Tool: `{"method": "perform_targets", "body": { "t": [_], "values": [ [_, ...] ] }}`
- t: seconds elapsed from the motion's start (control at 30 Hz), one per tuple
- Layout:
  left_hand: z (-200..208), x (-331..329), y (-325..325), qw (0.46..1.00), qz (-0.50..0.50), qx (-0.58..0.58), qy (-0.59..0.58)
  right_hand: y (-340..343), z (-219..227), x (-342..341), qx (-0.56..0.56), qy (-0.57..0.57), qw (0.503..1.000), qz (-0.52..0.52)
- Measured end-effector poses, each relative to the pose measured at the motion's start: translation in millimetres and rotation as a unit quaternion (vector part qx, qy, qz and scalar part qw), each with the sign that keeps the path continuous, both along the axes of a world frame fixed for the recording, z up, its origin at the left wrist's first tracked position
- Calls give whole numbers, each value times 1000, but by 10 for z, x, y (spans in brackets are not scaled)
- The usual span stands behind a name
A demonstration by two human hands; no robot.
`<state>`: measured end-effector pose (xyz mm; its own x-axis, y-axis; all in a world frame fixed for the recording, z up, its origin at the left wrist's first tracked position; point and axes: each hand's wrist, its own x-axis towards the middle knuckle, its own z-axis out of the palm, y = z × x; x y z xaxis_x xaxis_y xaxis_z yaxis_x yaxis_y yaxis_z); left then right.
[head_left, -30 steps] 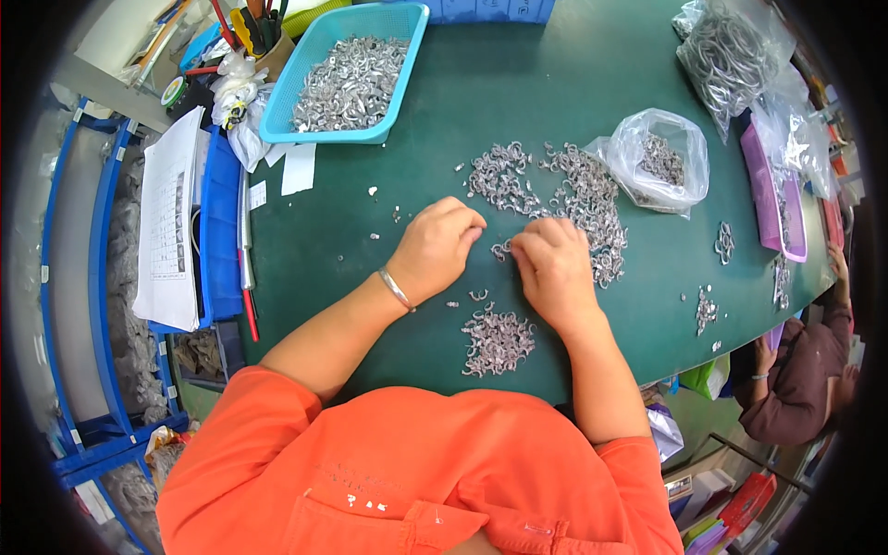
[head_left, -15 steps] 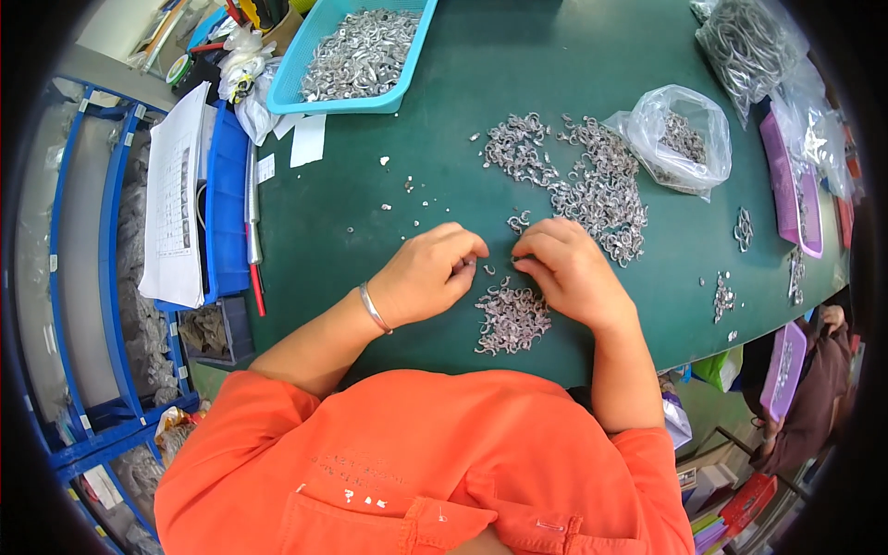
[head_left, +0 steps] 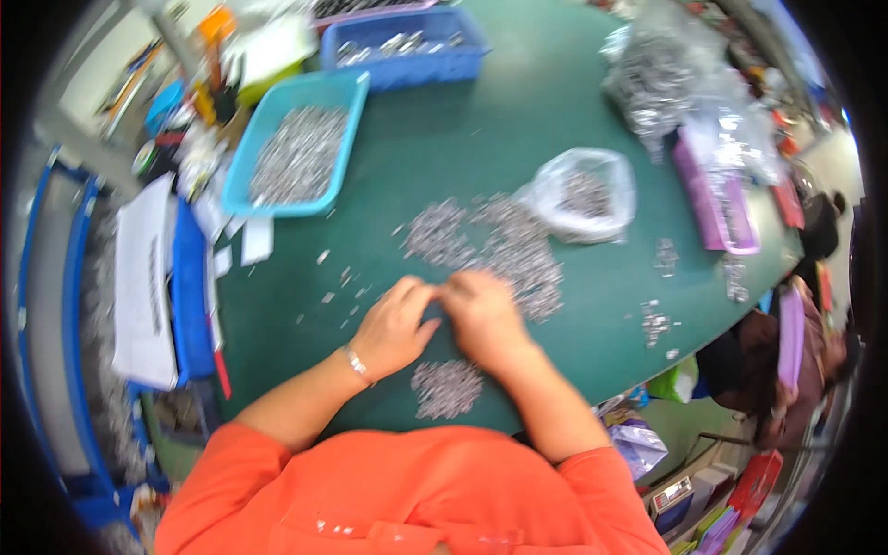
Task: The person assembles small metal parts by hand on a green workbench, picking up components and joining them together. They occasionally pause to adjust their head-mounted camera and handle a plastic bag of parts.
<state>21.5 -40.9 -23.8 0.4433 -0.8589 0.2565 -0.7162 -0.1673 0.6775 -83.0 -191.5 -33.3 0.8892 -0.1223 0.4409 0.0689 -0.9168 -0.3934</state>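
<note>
My left hand (head_left: 396,322) and my right hand (head_left: 483,319) meet at the fingertips above the green table (head_left: 370,231). Fingers on both hands are bent inward and closed; motion blur hides whatever small thing is between them. Just beyond them spreads a large loose pile of small grey curved metal pieces (head_left: 523,264), with a lobe reaching left. A smaller pile of similar pieces (head_left: 447,388) lies between my forearms, close to my body. Small pale bits (head_left: 328,298) are scattered left of my left hand.
A turquoise basket (head_left: 233,185) and a blue bin (head_left: 407,69), both holding metal pieces, stand far left. At right are an open clear bag (head_left: 610,176), bulky bagged parts (head_left: 661,74) and a purple basket (head_left: 698,199). Another person (head_left: 814,342) is at the right edge.
My view has shifted, so table things appear further left and lower, and the blue bin shows. My hands have come together at the fingertips, off the near pile.
</note>
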Motion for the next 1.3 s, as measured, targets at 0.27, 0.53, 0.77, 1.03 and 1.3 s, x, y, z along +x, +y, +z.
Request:
{"method": "perform_targets", "body": {
  "t": [0.27, 0.53, 0.77, 1.03, 1.3],
  "values": [
    [-86, 115, -98, 998, -53, 18, -38, 86, -179, -120, 14, -15, 999, -28],
    [-75, 81, -46, 1000, -12, 27, -2, 146, -203, -82, -7, -24, 999, -33],
    [-107, 137, -65, 1000, -21, 1, -1, 173, -319, -52, 2, -18, 999, -27],
    [-112, 178, -13, 998, -38, 12, -38, 200, -292, -38, 21, -2, 999, -30],
    [-45, 103, -24, 999, 4, 9, 47, 227, -296, -27, 19, -24, 999, -36]
  ]
}}
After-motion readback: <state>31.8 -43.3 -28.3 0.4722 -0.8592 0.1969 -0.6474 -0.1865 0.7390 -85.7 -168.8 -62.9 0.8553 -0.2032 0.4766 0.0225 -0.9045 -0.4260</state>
